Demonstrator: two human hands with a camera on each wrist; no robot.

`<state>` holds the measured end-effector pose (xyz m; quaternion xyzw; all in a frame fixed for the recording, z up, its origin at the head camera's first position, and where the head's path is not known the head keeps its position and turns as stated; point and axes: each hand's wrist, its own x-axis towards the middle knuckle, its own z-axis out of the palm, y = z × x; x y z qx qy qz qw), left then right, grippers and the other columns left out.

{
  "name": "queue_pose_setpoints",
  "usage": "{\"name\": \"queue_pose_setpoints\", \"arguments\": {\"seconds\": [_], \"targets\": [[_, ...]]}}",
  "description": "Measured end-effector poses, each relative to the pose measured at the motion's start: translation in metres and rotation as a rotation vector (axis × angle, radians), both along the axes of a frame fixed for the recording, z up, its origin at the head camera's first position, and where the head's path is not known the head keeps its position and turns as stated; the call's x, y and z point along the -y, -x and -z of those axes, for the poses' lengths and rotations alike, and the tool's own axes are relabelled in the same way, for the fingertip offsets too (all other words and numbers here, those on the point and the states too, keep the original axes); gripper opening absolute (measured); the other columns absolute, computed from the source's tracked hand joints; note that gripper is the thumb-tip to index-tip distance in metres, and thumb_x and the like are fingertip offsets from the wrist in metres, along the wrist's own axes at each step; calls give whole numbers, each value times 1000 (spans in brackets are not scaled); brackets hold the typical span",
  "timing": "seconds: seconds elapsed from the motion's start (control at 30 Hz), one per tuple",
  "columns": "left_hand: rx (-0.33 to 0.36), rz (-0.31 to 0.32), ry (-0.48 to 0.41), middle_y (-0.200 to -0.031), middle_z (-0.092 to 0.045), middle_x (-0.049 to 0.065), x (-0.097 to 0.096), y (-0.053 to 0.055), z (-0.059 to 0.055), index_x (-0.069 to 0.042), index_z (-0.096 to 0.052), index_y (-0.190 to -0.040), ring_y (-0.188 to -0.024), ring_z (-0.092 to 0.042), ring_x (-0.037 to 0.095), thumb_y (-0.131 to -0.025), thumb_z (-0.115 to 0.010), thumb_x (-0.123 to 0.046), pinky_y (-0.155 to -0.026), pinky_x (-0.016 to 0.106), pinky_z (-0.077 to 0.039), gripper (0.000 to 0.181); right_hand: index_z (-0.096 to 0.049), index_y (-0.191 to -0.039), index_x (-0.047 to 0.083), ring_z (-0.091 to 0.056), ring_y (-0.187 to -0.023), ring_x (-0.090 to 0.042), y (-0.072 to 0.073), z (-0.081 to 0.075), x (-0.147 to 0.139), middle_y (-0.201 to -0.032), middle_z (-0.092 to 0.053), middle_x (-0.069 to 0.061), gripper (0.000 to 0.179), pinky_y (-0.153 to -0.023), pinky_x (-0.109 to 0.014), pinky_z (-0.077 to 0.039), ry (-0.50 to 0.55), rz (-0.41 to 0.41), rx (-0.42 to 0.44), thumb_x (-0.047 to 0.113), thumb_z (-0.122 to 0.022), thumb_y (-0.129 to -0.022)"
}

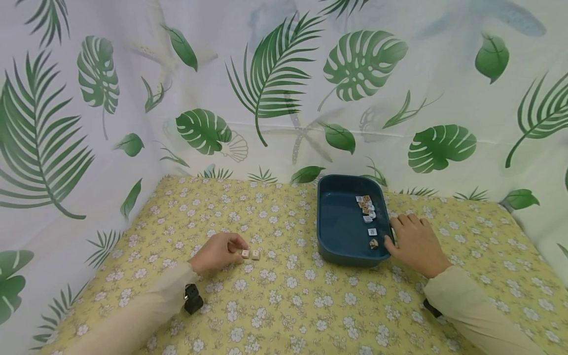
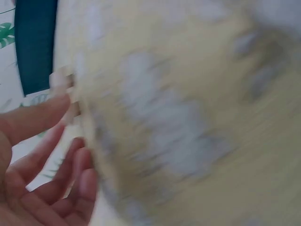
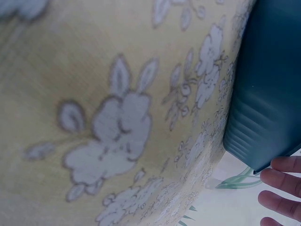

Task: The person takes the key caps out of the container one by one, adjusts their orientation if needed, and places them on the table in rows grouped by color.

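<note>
Two small pale cubes with marks on top sit side by side on the cloth in the head view. My left hand (image 1: 220,252) has its thumb and index finger about the nearer cube (image 1: 245,254), pinching it. The other cube (image 1: 255,255) stands just right of it. My right hand (image 1: 418,245) holds the right rim of a dark blue plastic basin (image 1: 339,249), its thumb over the edge and its fingers along the outside. Inside the basin, several small white and brown pieces (image 1: 366,209) lie along the right side, with a white tile (image 1: 372,231) and a brown piece (image 1: 373,243) nearer the front.
A yellow flowered cloth (image 1: 284,305) covers the table. Behind and to the left hangs a white leaf-print curtain (image 1: 284,133), close to the basin's far end. A black strap (image 1: 193,299) sits at the left wrist.
</note>
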<state>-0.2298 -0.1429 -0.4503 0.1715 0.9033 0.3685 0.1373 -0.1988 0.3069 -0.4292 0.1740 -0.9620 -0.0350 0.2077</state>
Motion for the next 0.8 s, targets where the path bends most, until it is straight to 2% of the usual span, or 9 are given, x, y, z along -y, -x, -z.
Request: {"name": "queue_pose_setpoints", "arguments": {"seconds": [0.1, 0.17, 0.33, 0.47, 0.6, 0.7, 0.8], "targets": [[22, 65, 40, -103, -65, 9, 2, 7, -14, -8, -66, -102, -91, -62, 21, -81, -73, -10, -78, 35, -53, 23, -61, -101, -5, -57, -87, -38, 0, 0, 0, -93, -62, -22, 36, -73, -53, -46, -2, -1, 0, 26, -60, -84], [22, 91, 60, -106, -64, 13, -1, 13, -27, -4, -64, -107, -94, -62, 25, -81, -73, -10, -79, 37, -53, 28, -61, -100, -5, -57, -87, -38, 0, 0, 0, -93, -62, -22, 35, -72, -52, -45, -2, -2, -1, 26, -60, -84], [-6, 104, 77, -112, -63, 16, -28, 30, -66, -4, -63, -113, -98, -62, 27, -84, -71, -13, -81, 36, -54, 31, -61, -100, -5, -57, -86, -37, 0, 0, 0, -92, -62, -22, 35, -72, -52, -45, -3, -3, -10, 26, -61, -83], [-46, 144, 72, -114, -64, 13, -66, 43, -90, -8, -63, -114, -103, -62, 25, -87, -68, -17, -83, 34, -53, 29, -61, -100, -6, -57, -86, -38, 0, -1, -1, -93, -62, -22, 36, -72, -52, -46, -8, -5, -12, 26, -60, -83], [-88, 208, 64, -112, -66, 11, -116, 58, -106, -9, -65, -112, -102, -63, 22, -88, -66, -18, -83, 32, -53, 26, -62, -101, -6, -58, -87, -38, 2, 1, -3, -93, -62, -22, 37, -72, -52, -46, -19, 1, -1, 27, -61, -84], [-105, 240, 51, -109, -67, 10, -159, 69, -112, -8, -66, -110, -99, -64, 20, -89, -66, -18, -81, 29, -53, 23, -62, -102, -6, -58, -87, -37, 1, 1, -3, -93, -62, -22, 37, -72, -53, -46, -23, 4, 6, 27, -61, -84], [-119, 257, 45, -108, -67, 9, -198, 80, -111, -8, -66, -109, -96, -64, 18, -89, -65, -18, -79, 25, -52, 23, -61, -102, -6, -57, -87, -37, 1, 1, -2, -93, -61, -21, 36, -72, -52, -46, -22, 1, 5, 26, -61, -84]]}}
